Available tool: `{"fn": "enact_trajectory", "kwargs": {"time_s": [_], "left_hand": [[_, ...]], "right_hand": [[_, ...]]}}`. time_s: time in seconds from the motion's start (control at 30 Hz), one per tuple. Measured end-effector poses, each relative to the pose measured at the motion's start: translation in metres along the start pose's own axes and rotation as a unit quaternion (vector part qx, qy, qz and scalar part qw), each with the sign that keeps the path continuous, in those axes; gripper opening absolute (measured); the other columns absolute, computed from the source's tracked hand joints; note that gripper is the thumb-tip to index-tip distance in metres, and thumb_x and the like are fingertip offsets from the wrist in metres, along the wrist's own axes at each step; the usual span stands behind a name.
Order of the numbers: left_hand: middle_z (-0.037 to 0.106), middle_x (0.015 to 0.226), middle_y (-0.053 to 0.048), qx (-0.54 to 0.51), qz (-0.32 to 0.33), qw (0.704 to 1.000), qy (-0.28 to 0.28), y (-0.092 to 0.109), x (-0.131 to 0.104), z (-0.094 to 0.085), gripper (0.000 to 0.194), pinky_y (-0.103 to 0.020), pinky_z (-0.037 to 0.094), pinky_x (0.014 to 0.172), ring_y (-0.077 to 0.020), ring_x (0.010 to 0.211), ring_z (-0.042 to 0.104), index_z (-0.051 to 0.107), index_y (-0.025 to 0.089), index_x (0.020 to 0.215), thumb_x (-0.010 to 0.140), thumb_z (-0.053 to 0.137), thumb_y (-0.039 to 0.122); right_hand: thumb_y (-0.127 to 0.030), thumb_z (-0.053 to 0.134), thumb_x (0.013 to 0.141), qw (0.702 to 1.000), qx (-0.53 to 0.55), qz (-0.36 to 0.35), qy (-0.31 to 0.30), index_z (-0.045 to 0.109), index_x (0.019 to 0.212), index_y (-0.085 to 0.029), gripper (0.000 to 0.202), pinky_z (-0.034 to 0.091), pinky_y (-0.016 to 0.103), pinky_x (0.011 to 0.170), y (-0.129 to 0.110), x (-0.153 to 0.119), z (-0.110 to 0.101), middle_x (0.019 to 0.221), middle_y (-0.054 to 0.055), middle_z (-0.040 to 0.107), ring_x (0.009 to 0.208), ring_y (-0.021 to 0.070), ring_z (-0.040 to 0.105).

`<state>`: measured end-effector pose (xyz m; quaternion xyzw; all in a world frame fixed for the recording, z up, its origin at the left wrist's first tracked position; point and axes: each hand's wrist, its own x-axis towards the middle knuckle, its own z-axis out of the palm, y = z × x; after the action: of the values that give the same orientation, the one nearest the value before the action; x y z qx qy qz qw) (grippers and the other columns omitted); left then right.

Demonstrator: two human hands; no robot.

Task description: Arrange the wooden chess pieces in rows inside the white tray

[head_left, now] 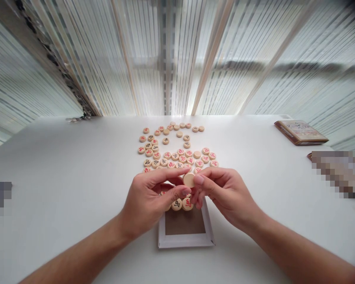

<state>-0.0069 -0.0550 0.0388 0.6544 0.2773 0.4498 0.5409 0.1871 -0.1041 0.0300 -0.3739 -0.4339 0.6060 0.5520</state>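
A round wooden Chinese chess piece (pixel 188 180), its blank face toward me, is between my two hands above a white box tray (pixel 186 241). My right hand (pixel 229 193) pinches its right side, the thumb lying on the face. The index finger and thumb of my left hand (pixel 147 197) close around its upper and lower edges. Below my fingers, several pieces lie at the far end of the tray, among them a black-marked horse piece (pixel 176 204) and a red-marked horse piece (pixel 187 203). My hands partly hide the tray's far end.
Beyond my hands, many loose pieces (pixel 182 159) with red or black characters, some blank side up, spread over the white table (pixel 85 157). A flat printed box (pixel 303 132) lies at the far right. Striped curtains (pixel 180 59) hang behind the table.
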Motion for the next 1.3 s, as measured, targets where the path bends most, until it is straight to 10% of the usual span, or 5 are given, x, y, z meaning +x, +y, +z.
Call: {"fn": "enact_trajectory", "kwargs": {"time_s": [0.4,0.87,1.3], "left_hand": [[0.086,0.095,-0.007,0.049,0.027,0.996,-0.066,0.0018,0.0002,0.0008,0.029,-0.021,0.069,0.069,-0.0172,0.078,0.082,0.086,0.020,0.116,0.090,0.080,0.008],[0.086,0.099,-0.007,0.035,0.010,0.996,-0.076,0.0022,0.0004,-0.0004,0.030,-0.022,0.070,0.075,-0.0178,0.083,0.082,0.086,0.021,0.117,0.091,0.079,0.008],[0.087,0.099,-0.006,0.041,0.025,0.996,-0.072,0.0013,-0.0012,0.0000,0.035,-0.023,0.070,0.074,-0.0185,0.082,0.083,0.086,0.023,0.119,0.090,0.079,0.006]], "right_hand": [[-0.029,0.107,0.058,0.995,-0.003,0.085,0.047,0.078,0.079,-0.016,0.038,0.052,0.018,0.042,-0.0040,0.0003,0.0052,0.062,0.001,0.074,0.047,0.0109,0.064],[-0.042,0.082,0.094,0.998,-0.010,0.053,-0.019,0.078,0.078,-0.016,0.030,0.052,0.022,0.051,-0.0019,-0.0003,-0.0036,0.063,0.002,0.071,0.051,0.0114,0.063],[-0.026,0.102,0.069,0.996,0.033,0.082,-0.013,0.075,0.077,-0.016,0.029,0.052,0.019,0.048,-0.0022,0.0004,0.0004,0.063,-0.001,0.070,0.051,0.0096,0.061]]}}
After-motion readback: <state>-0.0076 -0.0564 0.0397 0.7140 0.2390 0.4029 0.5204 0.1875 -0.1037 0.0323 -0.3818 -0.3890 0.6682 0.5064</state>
